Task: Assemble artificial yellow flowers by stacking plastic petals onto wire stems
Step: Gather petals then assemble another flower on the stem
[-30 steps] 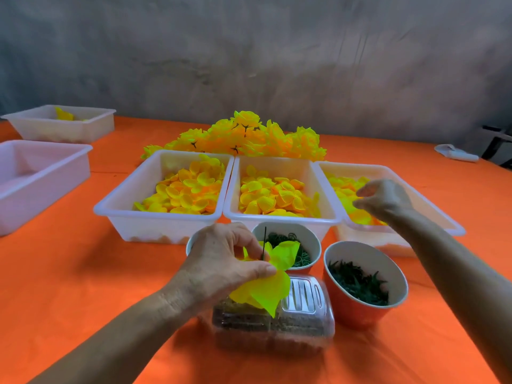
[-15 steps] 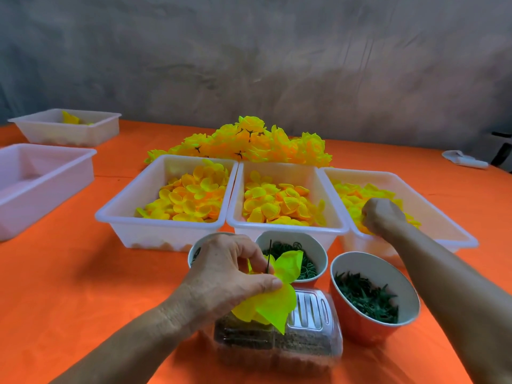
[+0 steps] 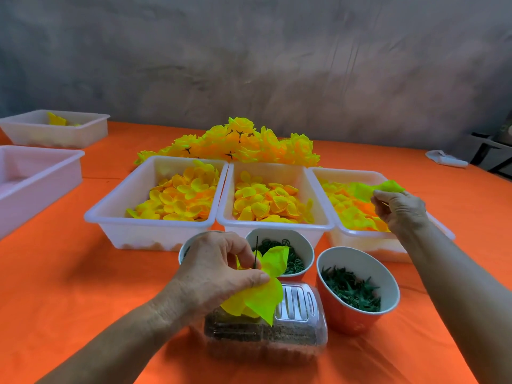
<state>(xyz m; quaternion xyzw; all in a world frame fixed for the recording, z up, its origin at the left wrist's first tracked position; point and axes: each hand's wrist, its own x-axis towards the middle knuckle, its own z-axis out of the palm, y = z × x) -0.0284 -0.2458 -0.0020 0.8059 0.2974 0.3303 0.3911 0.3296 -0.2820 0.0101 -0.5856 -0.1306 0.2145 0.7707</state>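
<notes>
Near the front of the orange table (image 3: 69, 273), the left hand (image 3: 213, 275) pinches a half-built flower (image 3: 260, 295) between thumb and curled fingers; its thin dark wire stem (image 3: 256, 252) pokes upright above the knuckles, and the yellow-green petals already on it droop down over a clear plastic clamshell box (image 3: 293, 328) lying just below. Over to the right, the right hand (image 3: 399, 212) hovers above the right tray (image 3: 357, 173), fingers curled, pinching a single yellow-green petal (image 3: 388, 187) that sticks up and out from the fingertips. That tray holds loose yellow and orange petals, and so do the middle tray (image 3: 277, 225) and the left tray (image 3: 110, 214), the three white tubs standing side by side and touching. Behind them a heap of finished yellow flowers (image 3: 241, 142) lies on the cloth. In front of the trays stand three cups: a white-lined cup of small dark green rings (image 3: 302, 245), an orange cup of dark green leafy pieces (image 3: 357, 320) tilted towards me, and a third cup (image 3: 184, 249) mostly hidden by the left hand. Two more white tubs (image 3: 55, 134) sit well off to the left, the far one with a few yellow petals in it.
</notes>
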